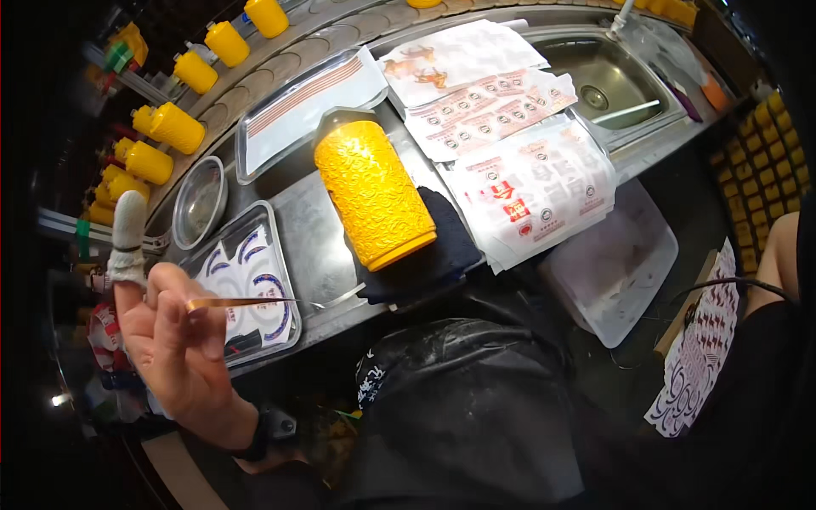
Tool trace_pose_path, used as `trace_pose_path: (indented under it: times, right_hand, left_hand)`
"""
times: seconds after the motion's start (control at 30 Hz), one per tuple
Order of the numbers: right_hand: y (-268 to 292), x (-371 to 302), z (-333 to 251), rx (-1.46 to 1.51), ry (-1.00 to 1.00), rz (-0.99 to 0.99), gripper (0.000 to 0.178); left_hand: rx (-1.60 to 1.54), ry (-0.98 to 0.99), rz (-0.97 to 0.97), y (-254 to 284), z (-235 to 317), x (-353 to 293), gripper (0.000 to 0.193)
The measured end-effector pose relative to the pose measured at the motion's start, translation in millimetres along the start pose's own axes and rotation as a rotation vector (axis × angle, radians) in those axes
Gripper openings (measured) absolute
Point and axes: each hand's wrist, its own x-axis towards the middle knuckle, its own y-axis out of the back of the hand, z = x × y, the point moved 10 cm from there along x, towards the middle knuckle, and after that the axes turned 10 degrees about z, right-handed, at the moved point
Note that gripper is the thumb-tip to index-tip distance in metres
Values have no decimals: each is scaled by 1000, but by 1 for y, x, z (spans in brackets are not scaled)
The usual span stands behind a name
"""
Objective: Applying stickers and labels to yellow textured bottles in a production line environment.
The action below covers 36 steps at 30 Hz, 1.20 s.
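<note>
My left hand (183, 348) is raised at the left, with a white cover on its upright finger and a dark band round the wrist. Thumb and bent fingers pinch copper-coloured tweezers (242, 302), whose thin tip points right. Behind the tip is a metal tray (293, 319) with sheets of blue and red curved decals (268, 276). A large yellow embossed bottle (374, 191) rests on a folded dark cloth (442, 225), its greyish neck end pointing away. No part of my right hand can be made out.
Printed sheets (531, 191) cover the counter beside a steel sink (595, 89). A round metal bowl (201, 204) and a second tray (242, 161) stand left. Several yellow bottles (174, 127) line the far side. A plastic bin (620, 263) stands below; a bare bent limb (778, 263) shows right.
</note>
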Motion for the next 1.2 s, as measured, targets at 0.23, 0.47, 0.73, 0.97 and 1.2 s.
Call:
trace_pose_path:
  times: [0.23,0.47,0.73,0.97,1.2]
  right_hand:
    - [-25,4,-19,-3,78,-21,27]
    - [-53,15,-26,-29,123,-106,27]
    - [-128,20,14,74,129,-211,27]
    - [-175,25,19,100,205,-215,27]
    - [-227,33,9,165,319,-216,27]
  left_hand:
    - [-42,89,-52,-18,-13,-2,64]
    - [-39,148,-65,-13,-14,-16,61]
    - [-134,196,-58,0,-29,-22,62]
    - [-121,229,24,18,-29,-25,65]
    - [-151,272,-41,9,-35,-24,68]
